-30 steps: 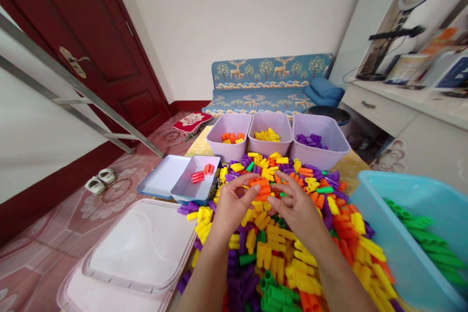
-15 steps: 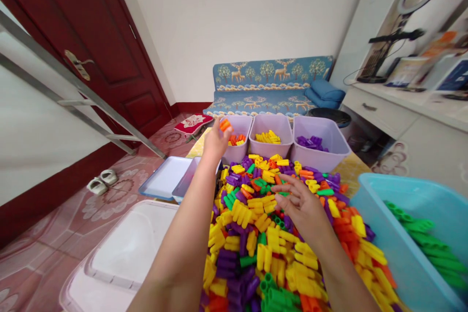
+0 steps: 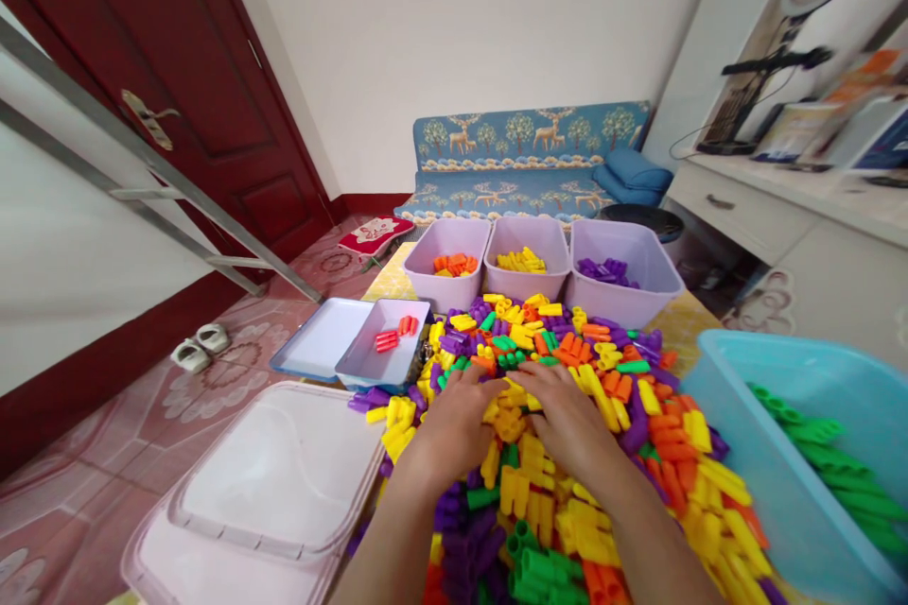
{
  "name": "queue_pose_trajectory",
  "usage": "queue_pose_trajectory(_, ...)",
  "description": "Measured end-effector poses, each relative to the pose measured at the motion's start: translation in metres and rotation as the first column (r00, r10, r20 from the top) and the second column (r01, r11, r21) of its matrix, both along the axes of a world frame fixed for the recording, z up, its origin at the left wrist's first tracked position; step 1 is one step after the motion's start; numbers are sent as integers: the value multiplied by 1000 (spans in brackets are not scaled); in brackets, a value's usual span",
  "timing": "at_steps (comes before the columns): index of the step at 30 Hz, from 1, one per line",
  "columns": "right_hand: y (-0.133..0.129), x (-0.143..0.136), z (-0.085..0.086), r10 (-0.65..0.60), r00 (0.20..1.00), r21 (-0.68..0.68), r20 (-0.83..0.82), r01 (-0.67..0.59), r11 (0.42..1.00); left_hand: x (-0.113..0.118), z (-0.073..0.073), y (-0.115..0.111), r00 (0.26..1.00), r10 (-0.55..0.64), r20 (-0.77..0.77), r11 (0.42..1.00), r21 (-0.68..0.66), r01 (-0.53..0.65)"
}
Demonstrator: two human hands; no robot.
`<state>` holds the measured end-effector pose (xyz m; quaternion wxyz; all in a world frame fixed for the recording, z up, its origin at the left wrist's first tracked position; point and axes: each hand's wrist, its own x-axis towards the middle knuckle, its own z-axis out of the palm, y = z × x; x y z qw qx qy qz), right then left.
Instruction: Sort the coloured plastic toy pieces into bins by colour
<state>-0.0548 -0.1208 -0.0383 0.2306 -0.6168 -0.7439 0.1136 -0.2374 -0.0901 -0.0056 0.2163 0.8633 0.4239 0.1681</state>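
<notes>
Head view: the left hand (image 3: 458,421) and the right hand (image 3: 567,411) are down in the near-middle of a heap of plastic tube blocks (image 3: 588,529), palms low and fingers partly curled toward each other. Yellow blocks (image 3: 509,421) lie between them. The fingertips are partly buried or blurred, so I cannot tell whether either hand grips a block or only touches the heap; with the hands angled inward like this, blocks can be drawn together or parted.

The heap spreads over a yellow patterned tablecloth (image 3: 387,276), with containers around it, probably so that each is within arm's reach. On the far side, three lilac bins stand in a row: the left bin (image 3: 448,293) has orange blocks with some yellow, the middle bin (image 3: 527,284) yellow, the right bin (image 3: 624,301) purple. The turquoise tub (image 3: 752,482) on the right holds green blocks (image 3: 829,449). That layout keeps the colours mostly apart. On the left, a shallow tray (image 3: 361,359) holds red blocks (image 3: 387,341), with pale lids (image 3: 276,473) stacked nearer.

Half a second earlier, the left hand was raised by the left bin with an orange block; now it is back at the heap. The right hand has moved lower and closer to it, and the shallow tray is no longer partly covered by the left forearm.
</notes>
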Motion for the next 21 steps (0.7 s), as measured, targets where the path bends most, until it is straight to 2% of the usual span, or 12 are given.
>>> queue_pose_trajectory(2, 1, 0, 2, -17, 999, 5, -35, 17, 1000, 5, -4, 6, 993, 37, 113, 999, 7, -38)
queue_pose_trajectory(5, 2, 1, 6, -96, 977, 5, -189, 99, 995, 13, -9, 16, 946, 160, 281, 986, -10, -164)
queue_pose_trajectory(9, 2, 5, 11, -252, 860, -120, -443, 222, 968, 20, -16, 22, 858, 316, 404, 948, -108, -298)
queue_pose_trajectory(12, 1, 4, 13, -289, 756, -213, -587, 200, 956, 23, -22, 20, 807, 356, 471, 933, -221, -283)
queue_pose_trajectory(15, 0, 1, 14, -295, 696, -271, -655, 148, 951, 26, -24, 19, 752, 374, 543, 918, -334, -215)
queue_pose_trajectory(18, 0, -2, 16, -276, 632, -283, -724, 93, 955, 26, -27, 20, 736, 363, 572, 928, -291, -232)
queue_pose_trajectory(21, 1, -2, 16, -260, 692, -217, -674, 151, 964, 25, -33, 23, 753, 296, 588, 955, -155, -254)
